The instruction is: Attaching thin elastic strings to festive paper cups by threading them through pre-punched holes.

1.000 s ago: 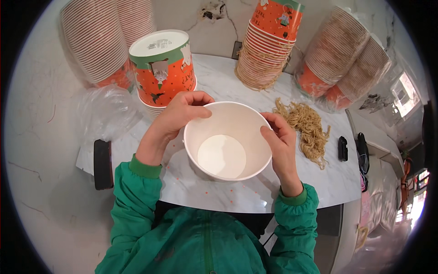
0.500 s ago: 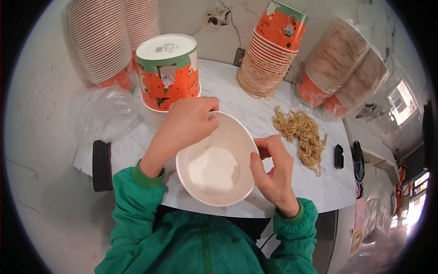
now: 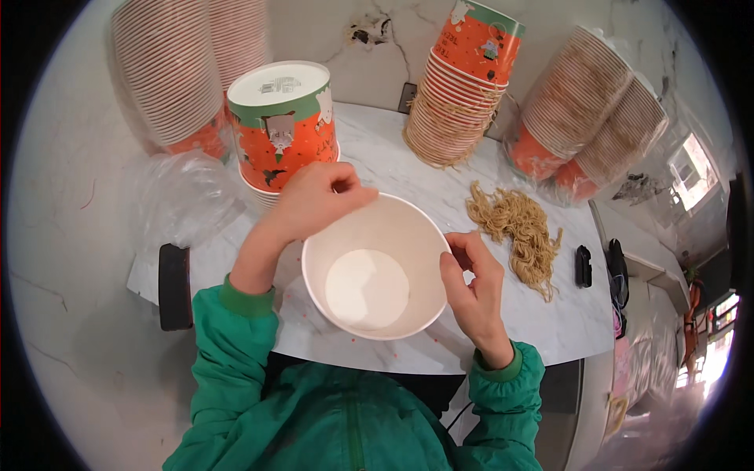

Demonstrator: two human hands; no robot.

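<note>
I hold an empty white paper bowl [image 3: 375,267] just above the marble table's [image 3: 377,157] near edge. My left hand [image 3: 314,200] grips the bowl's far-left rim from above, fingers curled over it. My right hand [image 3: 471,279] pinches the right rim with thumb and fingertips. The bowl tilts slightly toward me and its flat bottom shows. A pile of dry yellow noodles [image 3: 518,231] lies on the table just right of my right hand.
An upturned orange and green bowl stack [image 3: 283,125] stands behind my left hand. More stacks of orange bowls [image 3: 463,86] lean at the back, left [image 3: 169,74] and right [image 3: 585,102]. Clear plastic wrap [image 3: 184,200] lies at the left. A small black object [image 3: 583,267] sits at the right.
The bowl has shifted nearer to me and tilted. My left hand moved over the far rim, and my right hand went from cupping the side to pinching the right rim.
</note>
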